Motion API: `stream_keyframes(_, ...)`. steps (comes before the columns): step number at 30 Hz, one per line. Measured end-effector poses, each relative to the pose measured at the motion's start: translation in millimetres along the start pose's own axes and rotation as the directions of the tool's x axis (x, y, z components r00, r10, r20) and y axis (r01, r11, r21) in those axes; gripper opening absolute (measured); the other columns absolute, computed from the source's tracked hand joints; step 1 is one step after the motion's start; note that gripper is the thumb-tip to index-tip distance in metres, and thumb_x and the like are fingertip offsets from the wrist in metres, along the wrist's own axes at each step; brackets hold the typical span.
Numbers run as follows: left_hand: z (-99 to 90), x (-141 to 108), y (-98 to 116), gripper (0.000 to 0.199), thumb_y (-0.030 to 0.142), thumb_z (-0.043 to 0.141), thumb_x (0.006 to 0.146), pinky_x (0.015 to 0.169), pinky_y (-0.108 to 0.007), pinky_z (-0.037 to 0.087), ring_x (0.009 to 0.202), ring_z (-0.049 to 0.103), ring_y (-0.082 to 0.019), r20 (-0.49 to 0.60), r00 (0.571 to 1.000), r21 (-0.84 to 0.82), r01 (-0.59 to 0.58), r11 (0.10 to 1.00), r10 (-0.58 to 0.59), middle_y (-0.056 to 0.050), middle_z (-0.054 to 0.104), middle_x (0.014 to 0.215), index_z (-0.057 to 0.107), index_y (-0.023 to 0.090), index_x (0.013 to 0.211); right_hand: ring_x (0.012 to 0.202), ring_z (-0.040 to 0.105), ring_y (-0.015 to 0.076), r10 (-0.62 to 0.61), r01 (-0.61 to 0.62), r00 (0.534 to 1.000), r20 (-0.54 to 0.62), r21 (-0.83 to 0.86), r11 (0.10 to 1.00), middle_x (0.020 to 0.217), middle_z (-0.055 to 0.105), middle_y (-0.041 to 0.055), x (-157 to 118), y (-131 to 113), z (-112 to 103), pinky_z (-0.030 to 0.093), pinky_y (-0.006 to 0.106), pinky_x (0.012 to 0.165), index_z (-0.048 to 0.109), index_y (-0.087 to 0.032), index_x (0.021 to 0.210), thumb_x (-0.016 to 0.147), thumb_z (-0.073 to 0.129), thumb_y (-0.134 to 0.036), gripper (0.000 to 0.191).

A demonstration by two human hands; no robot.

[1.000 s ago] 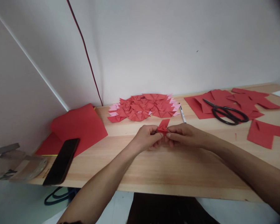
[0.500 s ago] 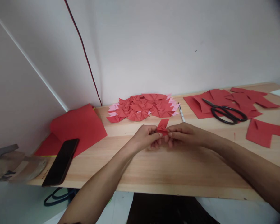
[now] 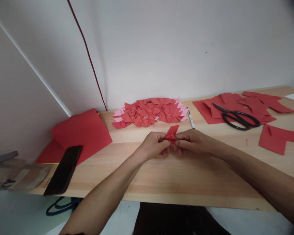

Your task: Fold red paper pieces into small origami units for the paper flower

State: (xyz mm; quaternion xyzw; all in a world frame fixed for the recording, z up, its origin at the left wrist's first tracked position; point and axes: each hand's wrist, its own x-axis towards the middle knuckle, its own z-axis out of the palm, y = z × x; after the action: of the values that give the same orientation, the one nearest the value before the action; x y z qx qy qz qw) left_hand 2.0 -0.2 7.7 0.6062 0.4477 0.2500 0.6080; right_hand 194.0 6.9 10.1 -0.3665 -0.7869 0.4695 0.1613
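Both hands are on the same thing rn: a small folded red paper piece (image 3: 171, 134), roughly mid-surface, in front of the person. Left hand (image 3: 153, 143) has its left edge pinched btwn thumb & fingers, right hand (image 3: 194, 142) pinches the right edge the same way. One flap sticks up past the fingertips, pointing away from the person & leaning a bit right. Can't tell if the hands actually touch the wooden surface (image 3: 186, 176).

Just beyond, near the wall (image 3: 149, 49), there's a big pile of folded red pieces (image 3: 147, 114) w/ pink ones (image 3: 118, 113) poking out at both ends. Thin white pen (image 3: 191, 118) w/ dark ends lies just right of that, its near end close to the right hand.

Further right: black-handled scissors (image 3: 239, 120), blades a bit apart, lying on loose red paper (image 3: 220, 112). Closer in on that side is an L-shaped red piece (image 3: 272, 142), plus a tiny red scrap (image 3: 246, 142).

Left side: large red sheets (image 3: 85, 133) w/ a dark phone (image 3: 63, 171) partly on them, & a see-thru container (image 3: 30, 176) nr the corner, kinda blurry tbh.
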Motion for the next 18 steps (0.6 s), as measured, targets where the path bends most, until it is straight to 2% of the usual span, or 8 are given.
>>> stream_keyframes(6, -5.9, 1.1, 0.5, 0.015, 0.025, 0.055, 0.076, 0.039, -0.017, 0.037, 0.042, 0.051, -0.006, 0.061, 0.997, -0.083, -0.033, 0.996, 0.038, 0.001, 0.058, 0.057, 0.058, 0.011, 0.07, 0.072, 0.061, 0.0169, -0.027, 0.025, 0.999, 0.022, 0.088, 0.996, 0.074, 0.067, 0.0025, -2.0, 1.1, -6.6, 0.046, 0.029, 0.069, 0.062, -0.018, 0.075, 0.086, 0.044, -0.031, 0.024)
stream_keyframes(12, -4.5, 2.9, -2.4, 0.017, 0.024, 0.055, 0.075, 0.039, -0.016, 0.033, 0.038, 0.045, -0.005, -0.072, 0.996, 0.076, -0.048, 0.996, 0.053, 0.004, 0.052, 0.049, 0.052, 0.014, 0.062, 0.067, 0.058, 0.0151, -0.015, 0.016, 0.999, -0.051, 0.008, 1.0, 0.071, 0.064, 0.0016, 0.2, 8.5, -1.6, 0.043, 0.027, 0.064, 0.059, -0.019, 0.076, 0.089, 0.044, -0.04, 0.029)
stream_keyframes(18, -0.2, 1.1, -5.8, 0.014, 0.019, 0.048, 0.073, 0.041, -0.016, 0.031, 0.042, 0.044, -0.006, -0.073, 0.993, 0.171, -0.079, 0.982, 0.093, 0.004, 0.049, 0.049, 0.051, 0.015, 0.06, 0.065, 0.059, 0.0152, 0.002, -0.004, 0.998, -0.061, -0.025, 1.0, 0.07, 0.064, 0.0015, 1.8, 5.9, 5.4, 0.043, 0.027, 0.061, 0.059, -0.019, 0.074, 0.089, 0.044, -0.035, 0.027)
